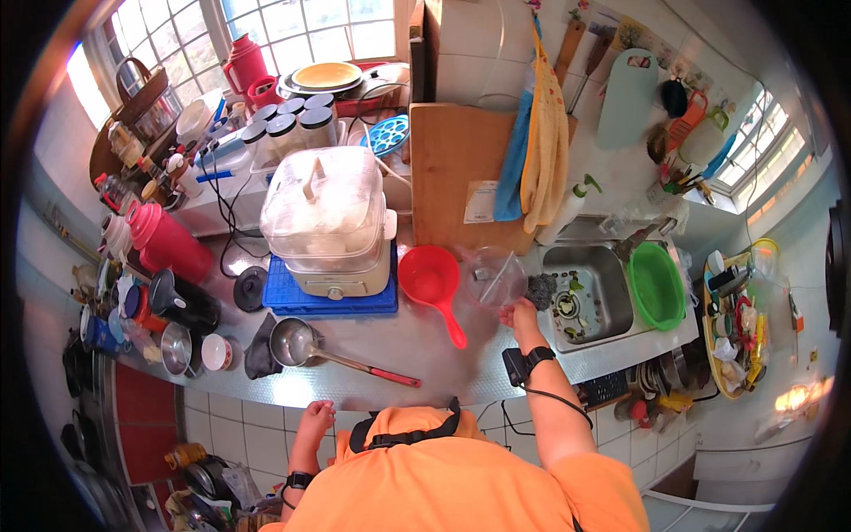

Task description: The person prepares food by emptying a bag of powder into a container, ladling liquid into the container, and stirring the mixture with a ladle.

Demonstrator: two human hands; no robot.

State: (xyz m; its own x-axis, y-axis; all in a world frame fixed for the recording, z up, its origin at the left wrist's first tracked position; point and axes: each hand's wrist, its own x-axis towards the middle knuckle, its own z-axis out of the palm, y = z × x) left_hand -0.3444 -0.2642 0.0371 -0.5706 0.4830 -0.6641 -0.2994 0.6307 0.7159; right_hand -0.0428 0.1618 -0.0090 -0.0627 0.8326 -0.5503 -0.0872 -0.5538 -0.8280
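My right hand (520,316) reaches over the counter to the near rim of a clear round plastic bowl (488,269), with a light-coloured strip in or behind it. Whether the fingers grip the rim or only touch it is not clear. A grey steel-wool scrubber (542,291) lies just beyond, at the sink's edge. To the left of the bowl sits a red plastic ladle (429,276), its handle towards me. My left hand (316,419) hangs before the counter's front edge, fingers loosely bent and holding nothing visible. Nearest to it is a metal ladle (296,342) with a red-ended handle.
A steel sink (595,292) holds vegetable scraps; a green basin (656,286) stands at its right. An electric steamer (326,229) rests on a blue crate (282,292). Behind the bowl leans a wooden board (445,173). Kettle (183,299), white bowl (217,352) and dark cloth (260,352) crowd the left.
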